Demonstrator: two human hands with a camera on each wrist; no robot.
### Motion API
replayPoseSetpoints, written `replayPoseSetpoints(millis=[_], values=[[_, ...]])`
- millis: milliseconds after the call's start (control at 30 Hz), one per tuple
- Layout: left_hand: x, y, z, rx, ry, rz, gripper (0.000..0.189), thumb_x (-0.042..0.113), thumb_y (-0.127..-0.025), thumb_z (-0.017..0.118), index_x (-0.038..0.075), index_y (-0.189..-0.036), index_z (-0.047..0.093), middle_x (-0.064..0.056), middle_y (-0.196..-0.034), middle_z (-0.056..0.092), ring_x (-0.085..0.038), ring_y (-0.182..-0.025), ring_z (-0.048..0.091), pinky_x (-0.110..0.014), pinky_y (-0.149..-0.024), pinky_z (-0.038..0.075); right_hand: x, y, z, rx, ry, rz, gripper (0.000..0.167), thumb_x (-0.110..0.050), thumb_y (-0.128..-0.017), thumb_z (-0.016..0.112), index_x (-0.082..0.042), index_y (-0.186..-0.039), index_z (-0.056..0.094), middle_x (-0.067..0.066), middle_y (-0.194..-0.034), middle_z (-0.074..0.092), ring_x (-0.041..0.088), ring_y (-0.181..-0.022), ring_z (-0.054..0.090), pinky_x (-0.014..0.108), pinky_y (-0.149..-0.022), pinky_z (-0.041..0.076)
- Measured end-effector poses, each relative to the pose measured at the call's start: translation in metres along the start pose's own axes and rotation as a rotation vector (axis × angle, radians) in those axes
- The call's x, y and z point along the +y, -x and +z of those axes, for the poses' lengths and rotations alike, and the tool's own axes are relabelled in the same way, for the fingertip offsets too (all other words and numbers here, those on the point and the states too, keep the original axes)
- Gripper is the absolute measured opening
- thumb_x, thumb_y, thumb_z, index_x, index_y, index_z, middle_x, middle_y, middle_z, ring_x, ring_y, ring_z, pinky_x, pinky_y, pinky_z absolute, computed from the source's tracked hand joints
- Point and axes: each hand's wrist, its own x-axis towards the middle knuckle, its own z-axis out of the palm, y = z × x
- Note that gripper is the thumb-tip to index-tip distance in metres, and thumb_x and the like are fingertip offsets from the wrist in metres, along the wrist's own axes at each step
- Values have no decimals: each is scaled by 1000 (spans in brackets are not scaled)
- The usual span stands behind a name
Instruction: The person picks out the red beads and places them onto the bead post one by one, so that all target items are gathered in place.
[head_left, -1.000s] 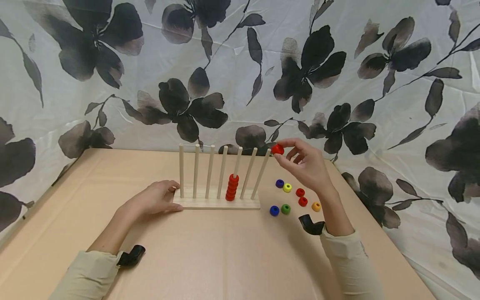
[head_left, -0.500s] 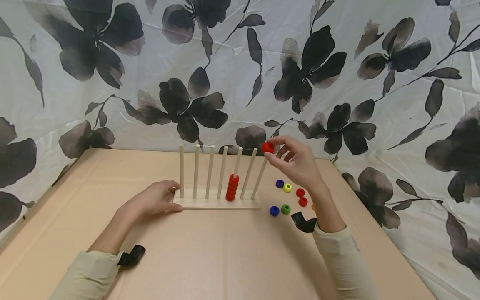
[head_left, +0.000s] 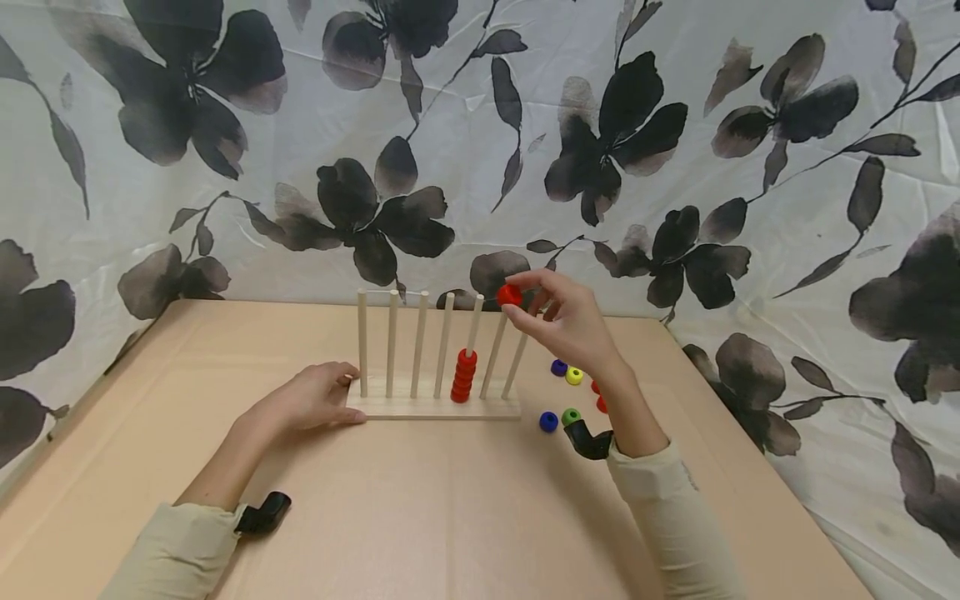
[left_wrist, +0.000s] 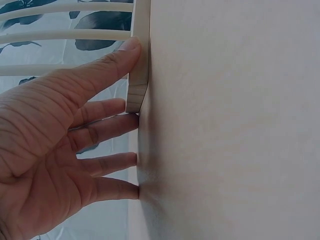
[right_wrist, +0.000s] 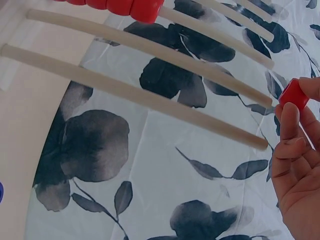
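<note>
A wooden peg stand (head_left: 420, 407) with several upright pegs rests on the table. My left hand (head_left: 303, 398) holds the left end of its base, thumb at the front edge and fingers around the end; in the left wrist view the thumb lies against the base (left_wrist: 140, 65). Between thumb and fingertips my right hand (head_left: 570, 321) pinches a red bead (head_left: 509, 295), just by the top of the second peg from the right. The right wrist view shows this bead (right_wrist: 294, 94) close to the peg ends. A stack of red beads (head_left: 463, 379) fills the lower part of the third peg from the right.
Right of the stand lie loose beads: a dark blue one (head_left: 558, 367), a yellow one (head_left: 574, 376), a blue one (head_left: 549, 422), a green one (head_left: 571, 416) and red ones partly behind the right wrist. A floral cloth (head_left: 480, 125) hangs behind the table (head_left: 450, 500).
My right hand has carried the red bead leftward, from beyond the rightmost peg to the top of the second peg from the right. My left hand has stayed on the base.
</note>
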Motion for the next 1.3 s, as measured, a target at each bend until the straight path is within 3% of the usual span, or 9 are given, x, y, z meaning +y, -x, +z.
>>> replayPoseSetpoints(millis=[267, 733, 900, 1133, 1300], values=[[0, 1, 0, 7, -4, 10, 64, 34, -80, 89, -5, -123, 61, -23, -117, 68, -41, -114, 63, -57, -101, 47, -1, -8, 11, -19, 12, -29, 35, -12, -91, 79, -5, -123, 68, 5, -104, 72, 16, -71, 58, 29, -58, 50], [-3, 0, 0, 4, -8, 7, 65, 35, -81, 88, -6, -123, 61, -24, -118, 68, -42, -114, 62, -58, -101, 47, -8, -18, 22, -70, 43, -43, 34, -12, -92, 78, -5, -125, 69, 5, -102, 73, 15, -64, 55, 25, -51, 41], [-3, 0, 0, -6, -17, 9, 66, 36, -82, 87, -6, -125, 60, -26, -119, 68, -44, -115, 62, -59, -101, 47, -8, -17, 24, -65, 46, -56, 33, -12, -92, 78, -3, -123, 70, 7, -107, 75, 13, -62, 55, 25, -49, 38], [-3, 0, 0, -10, -18, 3, 67, 36, -82, 87, -7, -125, 60, -26, -119, 68, -44, -115, 62, -59, -101, 47, -6, -13, 23, -52, 27, -71, 33, -11, -92, 78, -3, -122, 70, 8, -104, 74, 14, -66, 56, 25, -54, 41], [-3, 0, 0, -4, -23, 1, 67, 36, -81, 88, -6, -124, 60, -26, -118, 68, -44, -115, 62, -58, -101, 47, -6, -7, 20, -48, 32, -56, 32, -12, -92, 78, -5, -122, 70, 6, -112, 73, 15, -71, 57, 27, -59, 49]])
